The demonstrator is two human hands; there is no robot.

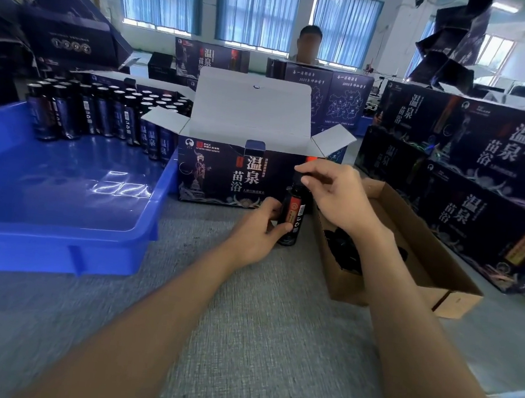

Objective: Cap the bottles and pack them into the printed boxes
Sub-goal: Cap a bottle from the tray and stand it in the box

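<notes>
Daylit room, wide-angle bend.
Windows ahead glow bright; glare streaks my blue tray; edges blur and curve.

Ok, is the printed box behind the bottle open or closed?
Open. The printed box has its lid flap standing upright with the white inside showing. Its contents are hidden from this view.

Grey table carries blue tray, open printed box, brown carton.

Dark upright bottle, black cap atop, stands before open printed box.
</notes>
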